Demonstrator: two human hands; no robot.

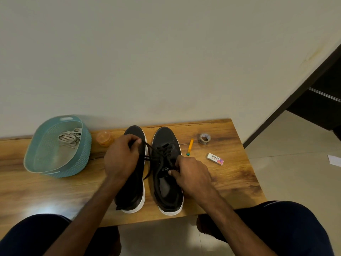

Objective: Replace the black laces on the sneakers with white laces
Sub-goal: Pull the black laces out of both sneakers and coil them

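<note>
Head view, one camera, clock directions read from the shoe pair.

Left hand (121,157): fingers curled tight, pinching the thin black lace (149,147), which is pulled taut out toward 10 o'clock. The hand sits over the left black white-soled sneaker (134,132) and covers its mid section.

Right hand (191,174): fingers curled, gripping the right black white-soled sneaker (165,135) at the eyelet edge, thumb tip against the tongue. I can't tell if it also pinches a lace strand.

The black lace is still threaded through the right sneaker's upper eyelets; strands cross the gap between the two shoes. Both sneakers stand side by side, toes at 12 o'clock, on the brown wooden tabletop (230,182).

The bundle of white flat laces (69,138) lies in the teal woven-pattern plastic basket (55,172) at 9 o'clock, well apart from both hands.

Small orange lidded tub (103,139) sits between the basket and the left sneaker. At 2–3 o'clock: orange stick with green tip (190,147), clear tape roll (204,139), white camlin eraser box (215,159).
</note>
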